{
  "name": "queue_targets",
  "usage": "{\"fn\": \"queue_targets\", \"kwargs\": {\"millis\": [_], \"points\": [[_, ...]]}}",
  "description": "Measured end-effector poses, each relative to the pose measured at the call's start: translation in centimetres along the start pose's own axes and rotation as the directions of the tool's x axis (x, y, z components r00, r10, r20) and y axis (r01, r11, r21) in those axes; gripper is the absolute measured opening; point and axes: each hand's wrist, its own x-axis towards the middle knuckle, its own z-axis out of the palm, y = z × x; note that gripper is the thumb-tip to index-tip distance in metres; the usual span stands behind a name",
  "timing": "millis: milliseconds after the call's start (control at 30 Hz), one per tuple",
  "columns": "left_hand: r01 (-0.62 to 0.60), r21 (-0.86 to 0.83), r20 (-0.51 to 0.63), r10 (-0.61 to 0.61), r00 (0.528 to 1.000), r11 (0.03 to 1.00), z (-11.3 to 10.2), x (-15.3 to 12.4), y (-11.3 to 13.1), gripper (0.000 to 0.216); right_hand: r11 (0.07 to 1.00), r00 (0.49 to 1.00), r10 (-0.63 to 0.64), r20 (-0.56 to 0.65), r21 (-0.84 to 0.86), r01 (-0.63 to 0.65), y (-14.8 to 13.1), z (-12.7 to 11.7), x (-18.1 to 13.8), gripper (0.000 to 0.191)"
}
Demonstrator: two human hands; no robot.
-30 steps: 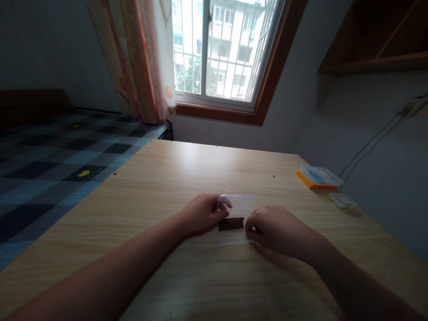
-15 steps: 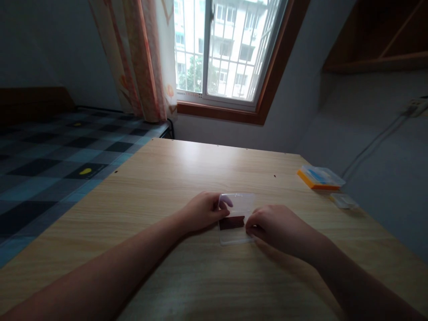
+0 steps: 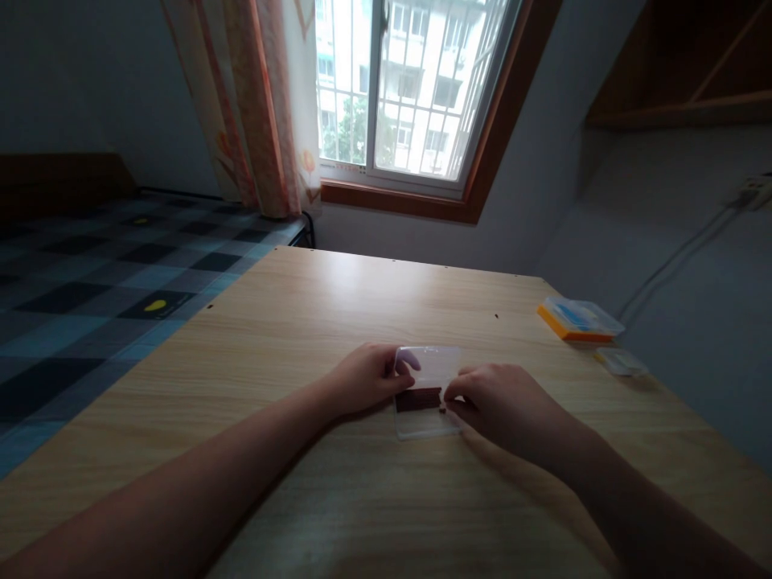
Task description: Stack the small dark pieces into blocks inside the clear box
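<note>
A flat clear plastic case lies on the wooden desk, with a dark strip across its middle. My left hand grips the case's left edge, thumb laid over its upper left corner. My right hand rests at the case's right edge, its fingers curled and pinched against the right end of the dark strip. What lies between those fingertips is too small to make out.
An orange box with a clear blue-tinted lid and a small clear case sit at the desk's right edge by the wall. A checked bed adjoins the desk on the left. A window and curtain stand behind.
Both hands stay on the clear case. The fingers of my right hand have crept a little leftward and up along the dark strip; the view has tilted slightly.
</note>
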Motion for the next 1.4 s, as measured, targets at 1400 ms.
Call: {"fn": "queue_targets", "kwargs": {"millis": [1400], "points": [[-0.025,-0.009,0.028,0.026,0.999,1.000,-0.4,-0.2,0.4,0.017,0.885,0.938,-0.170,-0.302,0.371,0.280,1.3,0.9,0.9,0.013]]}}
